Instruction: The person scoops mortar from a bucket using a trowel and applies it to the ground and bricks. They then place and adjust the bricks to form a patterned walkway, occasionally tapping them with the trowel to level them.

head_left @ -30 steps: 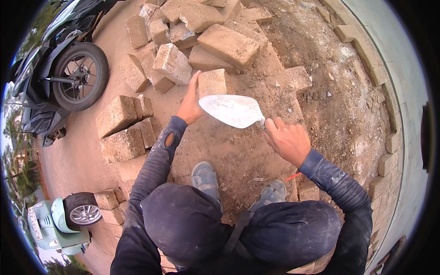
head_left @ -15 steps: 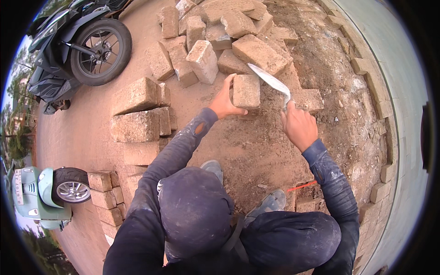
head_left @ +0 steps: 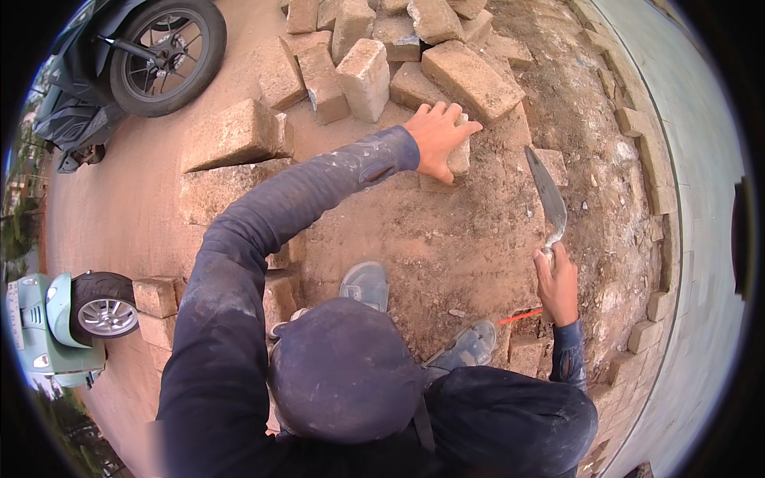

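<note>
My left hand [head_left: 438, 142] reaches across the ground with its fingers over a tan paving block [head_left: 460, 162], thumb on the near side and fingertips on the far side. Most of that block is hidden beneath the hand. It lies at the near edge of a loose heap of similar blocks [head_left: 474, 80]. In my right hand [head_left: 556, 280], fingers wrapped round its handle, is a pointed trowel [head_left: 548, 191]. Its metal blade points away from me, apart from the block, above rough soil.
Stacked paving blocks [head_left: 231, 139] stand left of my left forearm. A dark motorcycle [head_left: 163, 60] and a light green scooter [head_left: 68, 319] are parked further left. A block kerb [head_left: 660, 179] borders the dug soil on the right. An orange strip [head_left: 522, 316] lies near my shoe [head_left: 470, 346].
My left hand has turned palm down over the block and shifted right. My right hand has moved the trowel back toward me and right, its blade turning away from the block. The view has shifted slightly.
</note>
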Available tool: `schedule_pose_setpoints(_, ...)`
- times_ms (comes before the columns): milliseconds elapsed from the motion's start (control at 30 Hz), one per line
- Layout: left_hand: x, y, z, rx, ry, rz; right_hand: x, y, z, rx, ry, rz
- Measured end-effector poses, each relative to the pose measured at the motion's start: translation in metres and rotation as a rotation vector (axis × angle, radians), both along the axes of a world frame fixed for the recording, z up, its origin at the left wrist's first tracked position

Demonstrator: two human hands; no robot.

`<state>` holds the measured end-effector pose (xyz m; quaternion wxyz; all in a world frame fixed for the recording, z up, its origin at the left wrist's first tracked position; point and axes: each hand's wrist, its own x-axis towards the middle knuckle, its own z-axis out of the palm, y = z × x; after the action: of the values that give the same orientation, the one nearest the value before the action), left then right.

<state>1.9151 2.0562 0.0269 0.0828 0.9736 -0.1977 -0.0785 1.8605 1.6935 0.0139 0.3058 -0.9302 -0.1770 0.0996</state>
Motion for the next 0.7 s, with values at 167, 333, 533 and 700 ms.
schedule_pose_setpoints(167, -0.066, 0.005, 0.011, -0.188, -0.185, 0.233, 0.005, -0.02, -0.027, -0.131, 0.003, 0.183)
schedule_pose_setpoints(333, -0.132, 0.023, 0.081, -0.25, 0.012, 0.501, 0.041, 0.041, -0.07, -0.267, -0.105, 0.519)
schedule_pose_setpoints(533, -0.186, 0.014, 0.116, -0.135, 0.092, 0.567, 0.115, 0.19, -0.111, -0.248, -0.259, 0.749)
schedule_pose_setpoints(700, -0.2, 0.016, 0.115, -0.238, 0.146, 0.767, 0.126, 0.243, -0.154, -0.134, -0.288, 0.823)
